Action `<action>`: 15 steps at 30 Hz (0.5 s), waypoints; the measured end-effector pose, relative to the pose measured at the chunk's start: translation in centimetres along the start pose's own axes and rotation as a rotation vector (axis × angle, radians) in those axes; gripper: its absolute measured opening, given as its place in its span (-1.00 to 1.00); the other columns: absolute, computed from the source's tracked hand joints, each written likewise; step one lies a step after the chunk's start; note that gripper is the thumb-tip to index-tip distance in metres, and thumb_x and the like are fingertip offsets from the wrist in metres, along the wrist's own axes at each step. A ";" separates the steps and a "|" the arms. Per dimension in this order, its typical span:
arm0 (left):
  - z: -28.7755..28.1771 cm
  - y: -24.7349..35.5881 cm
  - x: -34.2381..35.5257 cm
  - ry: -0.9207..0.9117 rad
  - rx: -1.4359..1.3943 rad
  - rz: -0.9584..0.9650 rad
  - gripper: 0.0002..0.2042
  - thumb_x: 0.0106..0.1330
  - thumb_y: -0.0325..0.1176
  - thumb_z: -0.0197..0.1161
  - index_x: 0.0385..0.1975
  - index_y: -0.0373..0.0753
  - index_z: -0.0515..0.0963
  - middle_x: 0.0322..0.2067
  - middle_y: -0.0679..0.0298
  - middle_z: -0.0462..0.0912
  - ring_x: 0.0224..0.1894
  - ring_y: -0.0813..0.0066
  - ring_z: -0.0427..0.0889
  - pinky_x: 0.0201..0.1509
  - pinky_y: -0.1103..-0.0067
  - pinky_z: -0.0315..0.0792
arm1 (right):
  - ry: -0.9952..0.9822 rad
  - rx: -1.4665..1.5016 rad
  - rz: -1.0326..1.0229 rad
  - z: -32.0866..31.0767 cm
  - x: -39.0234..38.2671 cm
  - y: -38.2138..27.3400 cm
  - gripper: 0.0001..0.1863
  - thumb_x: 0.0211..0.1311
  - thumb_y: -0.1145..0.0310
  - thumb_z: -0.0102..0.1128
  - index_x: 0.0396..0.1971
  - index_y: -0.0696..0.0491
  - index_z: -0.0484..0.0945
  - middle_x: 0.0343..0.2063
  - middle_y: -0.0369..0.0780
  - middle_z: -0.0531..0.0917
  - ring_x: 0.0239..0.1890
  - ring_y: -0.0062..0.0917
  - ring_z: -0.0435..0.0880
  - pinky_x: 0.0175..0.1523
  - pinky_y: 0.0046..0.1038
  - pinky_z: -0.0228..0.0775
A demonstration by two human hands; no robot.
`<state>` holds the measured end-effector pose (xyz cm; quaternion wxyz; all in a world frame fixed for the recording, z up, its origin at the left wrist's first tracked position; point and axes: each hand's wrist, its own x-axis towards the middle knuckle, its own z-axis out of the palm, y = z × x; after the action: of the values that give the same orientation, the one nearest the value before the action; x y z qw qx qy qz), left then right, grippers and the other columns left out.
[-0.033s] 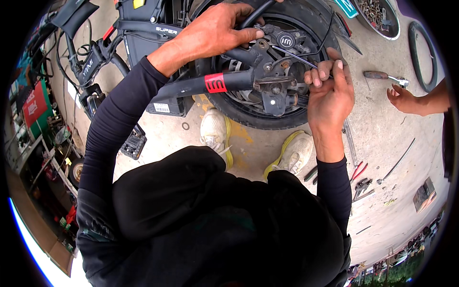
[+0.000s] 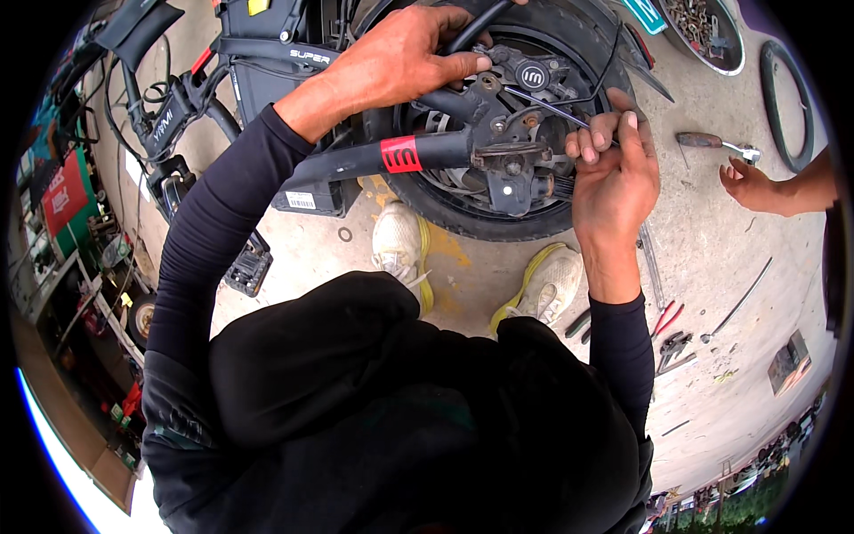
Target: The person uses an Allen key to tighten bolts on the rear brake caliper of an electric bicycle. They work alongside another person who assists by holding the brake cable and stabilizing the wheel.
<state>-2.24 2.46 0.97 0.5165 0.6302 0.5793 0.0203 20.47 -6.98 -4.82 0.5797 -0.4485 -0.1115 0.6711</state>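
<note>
Just right of my right hand [image 2: 616, 182] I see a brown-handled tool [image 2: 700, 140] with a metal shaft; farther right, a black rubber ring [image 2: 768, 98] lies on the pale floor [image 2: 712, 258]. Ahead and to the right of that hand, a round metal bowl [image 2: 731, 69] holds small loose hardware [image 2: 701, 25]. Closer to my body and a little to its right are red-handled pliers [image 2: 670, 318], with a thin rod [image 2: 741, 297] farther right. Well left of my left hand [image 2: 391, 60] is a red-and-green panel [image 2: 67, 200].
</note>
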 end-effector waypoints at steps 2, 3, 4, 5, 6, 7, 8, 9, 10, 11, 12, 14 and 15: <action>-0.2 0.1 0.0 -0.011 0.035 0.003 -0.76 0.31 -0.37 0.30 -0.19 -0.45 0.54 -0.51 0.22 0.59 -0.45 0.53 0.49 -0.36 0.49 0.39 | -0.022 -0.029 -0.013 0.0 -0.2 -0.2 -0.67 0.61 0.33 -0.18 0.11 0.28 0.38 -0.49 -0.31 0.37 -0.48 -0.60 0.31 -0.24 -0.43 0.31; -0.5 0.2 0.0 -0.042 0.014 0.033 -0.74 0.29 -0.40 0.30 -0.16 -0.46 0.53 -0.47 0.20 0.61 -0.42 0.53 0.50 -0.32 0.50 0.41 | -0.023 -0.051 -0.008 0.0 -0.2 -0.3 -0.67 0.60 0.33 -0.18 0.11 0.28 0.38 -0.50 -0.31 0.37 -0.48 -0.61 0.30 -0.24 -0.43 0.31; -0.8 0.3 -0.1 -0.073 -0.008 0.063 -0.73 0.26 -0.42 0.30 -0.12 -0.47 0.53 -0.44 0.18 0.63 -0.39 0.53 0.51 -0.29 0.51 0.42 | -0.024 -0.074 -0.005 0.1 -0.2 -0.4 -0.66 0.60 0.33 -0.18 0.11 0.28 0.38 -0.50 -0.31 0.37 -0.48 -0.61 0.30 -0.25 -0.43 0.31; -1.1 0.3 -0.2 -0.104 -0.029 0.093 -0.70 0.24 -0.45 0.31 -0.09 -0.48 0.52 -0.40 0.16 0.64 -0.35 0.53 0.53 -0.25 0.52 0.44 | -0.026 -0.097 -0.001 0.1 -0.2 -0.5 -0.66 0.60 0.33 -0.18 0.12 0.28 0.38 -0.50 -0.31 0.37 -0.49 -0.61 0.30 -0.25 -0.43 0.31; -1.1 0.1 0.0 -0.115 -0.031 0.084 -0.68 0.22 -0.47 0.31 -0.06 -0.48 0.51 -0.37 0.15 0.65 -0.32 0.53 0.54 -0.21 0.53 0.45 | -0.029 -0.085 0.000 0.2 -0.1 -0.4 -0.66 0.60 0.33 -0.18 0.11 0.27 0.38 -0.50 -0.31 0.37 -0.49 -0.61 0.30 -0.25 -0.43 0.31; -1.1 -0.3 0.2 -0.126 -0.032 0.074 -0.65 0.20 -0.50 0.32 -0.03 -0.49 0.50 -0.33 0.14 0.66 -0.29 0.53 0.55 -0.18 0.54 0.46 | -0.032 -0.074 0.003 0.3 0.0 -0.1 -0.66 0.60 0.33 -0.18 0.11 0.27 0.38 -0.50 -0.31 0.37 -0.49 -0.61 0.30 -0.25 -0.43 0.31; -1.1 -0.6 0.3 -0.137 -0.033 0.063 -0.62 0.18 -0.52 0.32 0.00 -0.50 0.50 -0.30 0.13 0.67 -0.26 0.53 0.56 -0.14 0.55 0.47 | -0.035 -0.062 0.005 0.4 0.0 0.1 -0.67 0.60 0.33 -0.18 0.11 0.27 0.39 -0.50 -0.31 0.37 -0.49 -0.61 0.30 -0.25 -0.43 0.31; -1.0 -0.6 0.3 -0.134 -0.042 0.074 -0.61 0.17 -0.53 0.32 0.01 -0.50 0.49 -0.29 0.13 0.68 -0.25 0.52 0.56 -0.12 0.55 0.47 | -0.034 -0.054 0.000 0.4 0.1 0.2 -0.67 0.60 0.33 -0.18 0.11 0.27 0.39 -0.50 -0.30 0.37 -0.49 -0.61 0.31 -0.25 -0.43 0.32; -0.9 -0.7 0.4 -0.132 -0.051 0.085 -0.60 0.17 -0.53 0.32 0.02 -0.50 0.49 -0.28 0.13 0.68 -0.24 0.52 0.56 -0.11 0.55 0.48 | -0.032 -0.047 -0.005 0.4 0.1 0.2 -0.67 0.60 0.34 -0.18 0.11 0.27 0.39 -0.50 -0.30 0.37 -0.48 -0.61 0.31 -0.25 -0.43 0.32; -0.8 -0.8 0.4 -0.130 -0.060 0.096 -0.60 0.17 -0.54 0.33 0.03 -0.50 0.49 -0.27 0.13 0.68 -0.23 0.51 0.57 -0.09 0.55 0.48 | -0.031 -0.040 -0.010 0.4 0.1 0.3 -0.67 0.60 0.34 -0.18 0.11 0.27 0.39 -0.49 -0.30 0.37 -0.48 -0.61 0.31 -0.24 -0.43 0.32; -0.8 -0.8 0.4 -0.125 -0.047 0.096 -0.60 0.17 -0.53 0.33 0.02 -0.50 0.49 -0.27 0.12 0.69 -0.22 0.50 0.57 -0.08 0.54 0.48 | -0.033 -0.031 -0.012 0.4 0.1 0.3 -0.67 0.60 0.33 -0.18 0.10 0.27 0.39 -0.49 -0.30 0.38 -0.48 -0.60 0.31 -0.24 -0.43 0.32; -0.8 -0.8 0.4 -0.112 -0.023 0.094 -0.60 0.16 -0.52 0.33 0.02 -0.50 0.50 -0.26 0.09 0.70 -0.22 0.48 0.59 -0.06 0.53 0.48 | -0.040 -0.017 -0.013 0.4 -0.1 0.3 -0.67 0.60 0.33 -0.19 0.10 0.27 0.39 -0.49 -0.30 0.38 -0.48 -0.60 0.31 -0.24 -0.42 0.32; -0.7 -0.8 0.3 -0.098 0.003 0.121 -0.60 0.16 -0.52 0.34 0.01 -0.50 0.50 -0.26 0.07 0.70 -0.22 0.48 0.59 -0.06 0.52 0.48 | -0.028 -0.019 -0.011 0.4 -0.3 0.3 -0.67 0.60 0.33 -0.19 0.10 0.27 0.39 -0.49 -0.30 0.38 -0.48 -0.60 0.31 -0.24 -0.42 0.33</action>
<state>-3.14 3.00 0.63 0.5411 0.6652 0.5142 0.0200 19.98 -7.22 -4.65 0.5774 -0.4441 -0.1285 0.6730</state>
